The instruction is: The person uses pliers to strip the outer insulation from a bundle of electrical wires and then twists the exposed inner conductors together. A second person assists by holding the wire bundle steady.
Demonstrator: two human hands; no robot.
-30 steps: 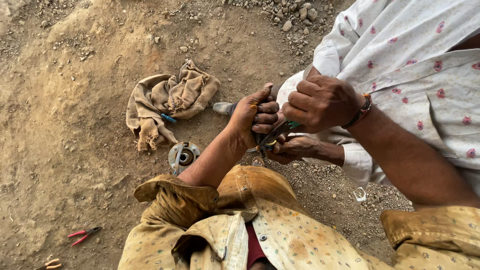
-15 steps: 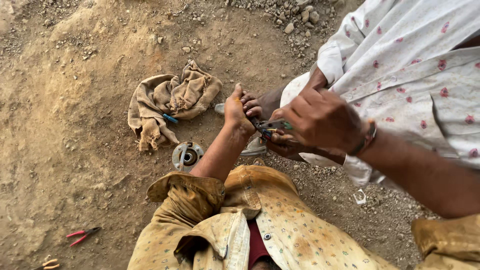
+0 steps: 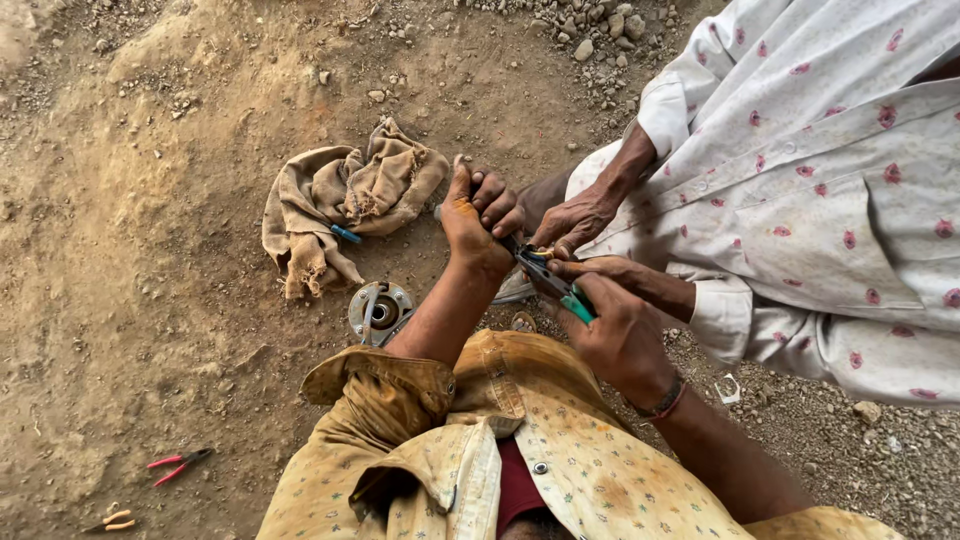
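Head view, looking straight down at bare earth: the person's right hand (image 3: 618, 335) is wrapped in a closed grip around the green-handled pliers (image 3: 552, 283), whose long axis runs from the handle tips at near right up toward the jaws at far left. The pliers' nose points at a small yellowish part (image 3: 541, 254) held at the meeting point of all the hands; what the nose bites on cannot be told, since fingers cover it. The left hand (image 3: 478, 225) stands just left of that point, thumb raised and fingers curled over the work, touching it from the far-left side, so it is the nearer hand to the part while the right hand sits back along the handles. A co-worker's two hands (image 3: 585, 215) in a pale patterned sleeve (image 3: 700, 90) close in from the right, pinching the same part. Room is tight on the right and far sides; open ground lies to the left. A round metal hub (image 3: 380, 311) rests just near-left of the left forearm, a crumpled tan rag (image 3: 345, 195) farther left, and red pliers (image 3: 178, 464) well apart at near left.
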